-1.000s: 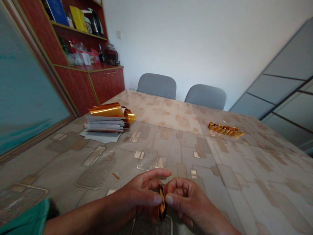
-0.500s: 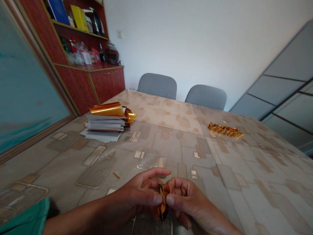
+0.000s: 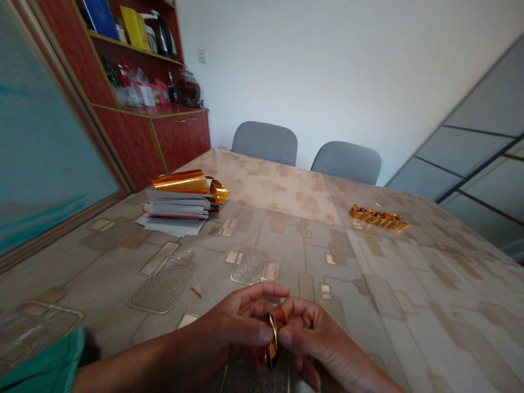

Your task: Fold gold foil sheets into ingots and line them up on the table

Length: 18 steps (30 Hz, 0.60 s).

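Low at the near edge of the table, my left hand [image 3: 237, 330] and my right hand [image 3: 313, 341] meet thumb to thumb. Both pinch a small folded piece of gold foil paper [image 3: 272, 339], which stands on edge between them. The lower part of the foil is hidden behind my fingers. My left forefinger is stretched out over it. My forearms come in from the bottom left and bottom right.
A stack of grey and gold foil sheets [image 3: 180, 204] with a curled gold sheet on top lies at the left. A row of small folded gold pieces [image 3: 379, 217] sits at the right. Two grey chairs [image 3: 264, 142] stand behind the patterned table [image 3: 286, 229]. A wooden cabinet [image 3: 164, 136] fills the far left.
My hands have stayed in place. The foil piece has turned a little between my thumbs and its gold edge now shows more.
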{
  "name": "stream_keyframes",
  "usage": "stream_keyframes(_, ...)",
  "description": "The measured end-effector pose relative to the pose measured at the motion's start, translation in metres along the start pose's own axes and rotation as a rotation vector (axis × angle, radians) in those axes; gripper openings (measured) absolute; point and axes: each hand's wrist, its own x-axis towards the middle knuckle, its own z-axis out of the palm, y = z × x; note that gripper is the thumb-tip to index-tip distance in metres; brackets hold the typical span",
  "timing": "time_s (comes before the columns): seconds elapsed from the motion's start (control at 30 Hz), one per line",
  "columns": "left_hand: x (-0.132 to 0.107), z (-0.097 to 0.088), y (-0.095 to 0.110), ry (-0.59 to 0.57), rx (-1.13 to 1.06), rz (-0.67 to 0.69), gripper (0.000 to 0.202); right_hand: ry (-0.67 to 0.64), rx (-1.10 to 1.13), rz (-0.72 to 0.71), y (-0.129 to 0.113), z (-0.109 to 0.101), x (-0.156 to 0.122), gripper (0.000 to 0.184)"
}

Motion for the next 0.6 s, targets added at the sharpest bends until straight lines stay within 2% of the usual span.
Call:
stream_keyframes(0.13, -0.002, 0.001, 0.000, 0.012, -0.084, -0.065, 0.065, 0.004, 0.012, 0.012, -0.001, 0.002, -0.001, 0.042)
stream_keyframes(0.23, -0.001, 0.002, -0.003, 0.020, -0.093, -0.059, 0.066, -0.033, 0.019, 0.008, -0.004, 0.006, 0.000, 0.043)
stream_keyframes(0.43, 0.000, 0.004, -0.009, 0.102, -0.109, -0.042, 0.064, -0.117, 0.070, -0.029, -0.008, 0.013, 0.001, 0.029)
stream_keyframes(0.6, 0.000, 0.007, -0.008, 0.065, -0.151, -0.028, 0.062, -0.112, 0.023, 0.011, -0.004, 0.009, 0.000, 0.043)
